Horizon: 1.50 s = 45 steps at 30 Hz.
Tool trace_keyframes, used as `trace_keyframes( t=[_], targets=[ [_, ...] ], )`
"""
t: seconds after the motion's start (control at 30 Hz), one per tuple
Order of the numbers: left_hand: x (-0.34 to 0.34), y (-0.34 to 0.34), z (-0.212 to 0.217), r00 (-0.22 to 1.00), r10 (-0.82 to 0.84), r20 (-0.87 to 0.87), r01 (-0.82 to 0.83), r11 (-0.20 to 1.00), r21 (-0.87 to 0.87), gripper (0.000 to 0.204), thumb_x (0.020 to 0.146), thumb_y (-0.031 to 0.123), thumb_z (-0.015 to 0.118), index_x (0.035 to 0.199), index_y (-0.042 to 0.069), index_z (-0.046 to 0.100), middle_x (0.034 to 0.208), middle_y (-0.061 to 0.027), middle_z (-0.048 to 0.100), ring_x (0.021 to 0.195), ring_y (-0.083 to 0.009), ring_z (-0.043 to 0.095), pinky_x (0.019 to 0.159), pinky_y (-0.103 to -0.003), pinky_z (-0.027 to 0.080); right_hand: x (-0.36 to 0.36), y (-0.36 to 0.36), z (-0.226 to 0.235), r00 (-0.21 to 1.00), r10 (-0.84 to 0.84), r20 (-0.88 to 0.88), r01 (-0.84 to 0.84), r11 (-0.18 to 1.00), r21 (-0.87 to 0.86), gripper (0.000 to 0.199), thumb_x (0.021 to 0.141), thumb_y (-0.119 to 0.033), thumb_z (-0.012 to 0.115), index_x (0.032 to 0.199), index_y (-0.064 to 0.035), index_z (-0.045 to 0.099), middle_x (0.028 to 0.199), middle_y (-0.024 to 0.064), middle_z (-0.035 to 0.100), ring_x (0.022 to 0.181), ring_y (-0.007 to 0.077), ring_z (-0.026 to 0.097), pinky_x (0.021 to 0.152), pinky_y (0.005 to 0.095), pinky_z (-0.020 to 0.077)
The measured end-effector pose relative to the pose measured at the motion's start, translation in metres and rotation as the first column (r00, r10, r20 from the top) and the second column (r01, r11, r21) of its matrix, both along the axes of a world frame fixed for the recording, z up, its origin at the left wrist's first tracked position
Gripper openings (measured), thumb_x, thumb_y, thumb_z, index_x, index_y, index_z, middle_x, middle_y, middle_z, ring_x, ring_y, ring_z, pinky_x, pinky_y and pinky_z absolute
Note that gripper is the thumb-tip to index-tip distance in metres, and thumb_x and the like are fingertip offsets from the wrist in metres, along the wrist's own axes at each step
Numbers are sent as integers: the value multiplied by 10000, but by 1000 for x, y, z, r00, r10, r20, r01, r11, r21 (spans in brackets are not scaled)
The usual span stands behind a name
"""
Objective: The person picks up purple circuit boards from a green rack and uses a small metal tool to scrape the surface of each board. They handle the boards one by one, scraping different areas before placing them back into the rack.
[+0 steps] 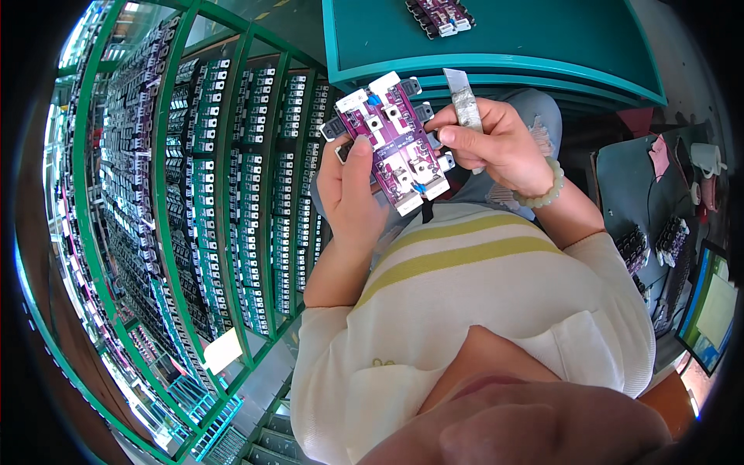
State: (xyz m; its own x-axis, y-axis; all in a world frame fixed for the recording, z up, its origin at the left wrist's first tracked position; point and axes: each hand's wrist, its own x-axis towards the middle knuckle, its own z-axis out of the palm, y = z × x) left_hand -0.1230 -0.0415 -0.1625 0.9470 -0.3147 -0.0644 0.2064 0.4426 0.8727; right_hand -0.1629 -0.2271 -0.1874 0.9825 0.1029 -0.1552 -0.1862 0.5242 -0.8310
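A purple circuit board panel (pixel 401 142) with white blocks, blue parts and black connectors along its edges is held up in front of my body. My left hand (pixel 350 190) grips its left side, the thumb lying on the face and the fingers behind. At the board's right edge, my right hand (pixel 500 147) is closed on a flat blade (pixel 463 97) with a slanted tip and a silvery wrapped handle. The blade points away from me, beside the board. The right fingertips are close to the edge connectors; whether they touch is unclear.
Ahead stands a teal table (pixel 496 39) with a raised rim, carrying another purple board stack (pixel 440 15). Green racks (pixel 252 194) full of circuit boards fill the left side. On the right are a dark bench (pixel 628 174), more boards (pixel 671 239), a white cup (pixel 707 159) and a screen (pixel 707 306).
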Motion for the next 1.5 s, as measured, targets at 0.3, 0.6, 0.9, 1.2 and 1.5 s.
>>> trace_keyframes(
  t=[0.3,0.6,0.9,1.2,1.5],
  targets=[
    [-1,0,-2,990,16,139,-31,993,110,178,967,120,480,1082,-12,516,928,-53,629,772,-25,562,681,-173,448,2,2,0,1000,-17,-2,17,999,-27,175,901,-79,601,1038,30,617,642,-41,452,513,34,318,461,211,238],
    [1,-1,-7,976,29,215,-78,972,220,199,943,140,496,1068,-12,528,916,-77,625,739,-93,627,600,-223,529,2,1,-1,999,-39,-13,39,999,-8,167,896,-87,613,1022,22,625,650,-43,460,515,35,322,462,211,235],
    [3,1,-13,981,41,192,-70,986,150,186,942,110,483,1068,-21,522,979,-109,630,796,-133,650,685,-278,558,2,1,1,999,-44,16,44,999,-14,159,892,-74,615,1018,20,636,655,-37,473,517,35,322,462,213,229],
    [9,2,-5,993,-99,-67,94,993,-67,245,952,87,485,1179,-2,467,1062,-107,606,895,-118,614,776,-271,520,-2,-3,5,993,-90,74,99,986,-136,142,864,-44,638,988,23,655,694,-2,545,539,38,393,470,201,288],
    [11,5,-22,973,-100,209,87,994,67,323,898,-39,501,1212,-23,426,1100,-165,595,946,-190,631,833,-345,529,-2,-3,4,980,-146,136,170,968,-182,133,848,-96,683,966,-35,694,663,-40,579,528,9,404,462,186,287]
  ],
)
